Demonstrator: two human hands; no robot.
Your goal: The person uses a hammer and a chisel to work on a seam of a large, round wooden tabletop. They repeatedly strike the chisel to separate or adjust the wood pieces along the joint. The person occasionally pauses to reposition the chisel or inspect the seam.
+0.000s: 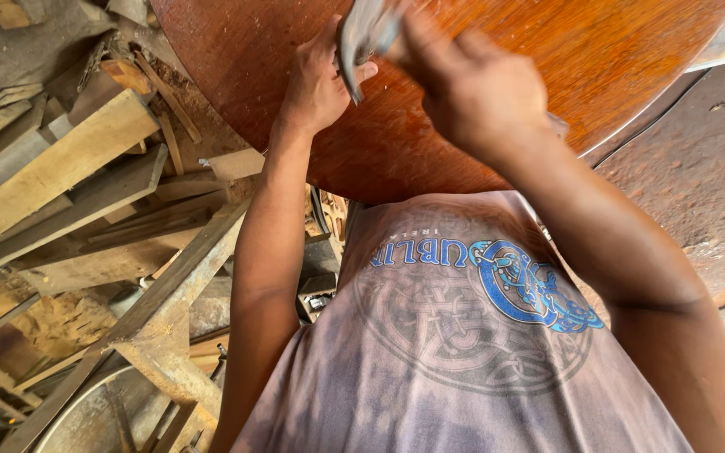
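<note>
Head view: both hands' grip on blurred grey tool, top cut off.

We see soft, even daylight with a warm sheen on the round wooden desk. Our right hand is motion-blurred; the edges bend slightly.
</note>
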